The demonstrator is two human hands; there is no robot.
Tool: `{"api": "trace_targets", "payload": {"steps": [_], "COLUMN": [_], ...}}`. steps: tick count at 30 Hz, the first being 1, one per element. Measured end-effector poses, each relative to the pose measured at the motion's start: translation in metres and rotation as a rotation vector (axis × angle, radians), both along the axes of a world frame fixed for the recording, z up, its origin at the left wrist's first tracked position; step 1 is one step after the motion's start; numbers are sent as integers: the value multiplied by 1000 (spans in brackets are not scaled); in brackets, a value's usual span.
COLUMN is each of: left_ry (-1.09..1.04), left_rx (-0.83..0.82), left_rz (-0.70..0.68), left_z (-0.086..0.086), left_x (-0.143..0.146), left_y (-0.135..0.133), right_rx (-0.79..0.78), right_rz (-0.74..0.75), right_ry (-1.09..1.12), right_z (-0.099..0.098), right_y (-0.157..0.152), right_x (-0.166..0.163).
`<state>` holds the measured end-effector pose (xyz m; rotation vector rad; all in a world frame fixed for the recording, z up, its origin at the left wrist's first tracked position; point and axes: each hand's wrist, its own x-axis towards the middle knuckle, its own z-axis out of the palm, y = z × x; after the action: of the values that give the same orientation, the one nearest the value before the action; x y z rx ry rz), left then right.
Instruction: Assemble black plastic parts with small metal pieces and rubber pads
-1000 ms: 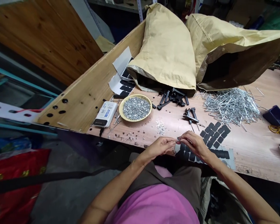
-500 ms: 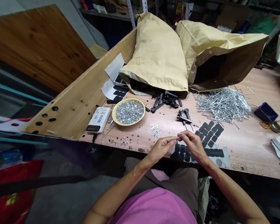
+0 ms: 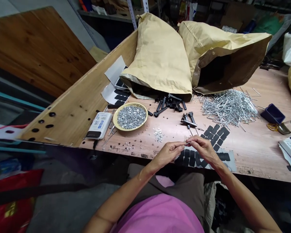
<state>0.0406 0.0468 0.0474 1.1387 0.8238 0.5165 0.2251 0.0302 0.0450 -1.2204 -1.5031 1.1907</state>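
My left hand (image 3: 170, 152) and my right hand (image 3: 201, 148) meet fingertip to fingertip just over the near edge of the wooden table (image 3: 257, 152). Both pinch a small thin metal piece (image 3: 187, 143) between them; its exact shape is too small to make out. Under my right hand lies a white sheet of black pads (image 3: 214, 145). A small heap of tiny silver nuts (image 3: 158, 134) sits just beyond my left hand. Further back a yellow dish (image 3: 130, 116) is full of the same silver bits.
A pile of silver pins (image 3: 229, 106) spreads at the right. Black plastic parts (image 3: 171, 103) spill from two large tan sacks (image 3: 160, 55) at the back. A white power bank (image 3: 99, 124) lies left of the dish. A blue tray (image 3: 273, 113) stands far right.
My hands stay pinched together on the small piece. The view has shifted, so everything on the table sits a little further left in the frame.
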Motion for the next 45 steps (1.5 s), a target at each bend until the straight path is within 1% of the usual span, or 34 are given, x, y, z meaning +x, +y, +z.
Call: {"api": "trace_targets", "payload": {"steps": [4, 7, 11, 12, 13, 14, 17, 19, 22, 26, 28, 30, 32, 33, 35, 37, 39, 41, 42, 43, 45], "left_ry": [48, 59, 3, 5, 26, 67, 260, 372, 486, 628, 656, 651, 612, 571, 438, 232, -14, -217, -279, -314, -334], "left_rx": [49, 67, 27, 41, 90, 178, 535, 694, 813, 934, 980, 993, 954, 908, 739, 451, 111, -158, -236, -275, -261], "left_rz": [37, 59, 22, 19, 32, 60, 164, 167, 120, 52, 20, 6, 18, 40, 112, 183, 252, 324, 364, 396, 434], "left_z": [1, -1, -4, -5, -6, -7, -11, -14, -18, -16, -15, -15, -16, -17, -19, -19, -19, -19, -19, -20, -22], "left_x": [3, 4, 5, 5, 6, 7, 11, 13, 13, 14, 15, 17, 19, 21, 24, 28, 34, 43, 49, 55, 70], "left_y": [-1, 0, 0, -1, -2, -3, -8, -11, -14, -14, -14, -15, -16, -16, -15, -11, -6, 0, 2, 4, 5], "right_rx": [98, 213, 365, 391, 412, 433, 489, 523, 523, 501, 486, 433, 344, 291, 186, 94, 19, -51, -81, -105, -138], "right_rz": [7, -4, -16, -24, -37, -53, -100, -113, -100, -83, -100, -141, -193, -214, -246, -305, -371, -377, -360, -345, -363], "right_ry": [-118, -212, -379, -415, -448, -478, -573, -636, -713, -765, -755, -730, -726, -734, -733, -652, -483, -286, -195, -114, 18], "right_z": [0, -3, -5, -6, -7, -7, -10, -11, -11, -11, -13, -14, -14, -13, -9, -4, -2, -5, -8, -12, -21], "right_y": [-1, -2, -4, -5, -6, -7, -8, -9, -10, -10, -10, -10, -10, -10, -10, -11, -13, -18, -20, -22, -26], "right_x": [1, 0, -1, -1, -1, -2, -3, -4, -3, -2, -2, -4, -4, -4, 0, 6, 11, 11, 9, 7, 1]}}
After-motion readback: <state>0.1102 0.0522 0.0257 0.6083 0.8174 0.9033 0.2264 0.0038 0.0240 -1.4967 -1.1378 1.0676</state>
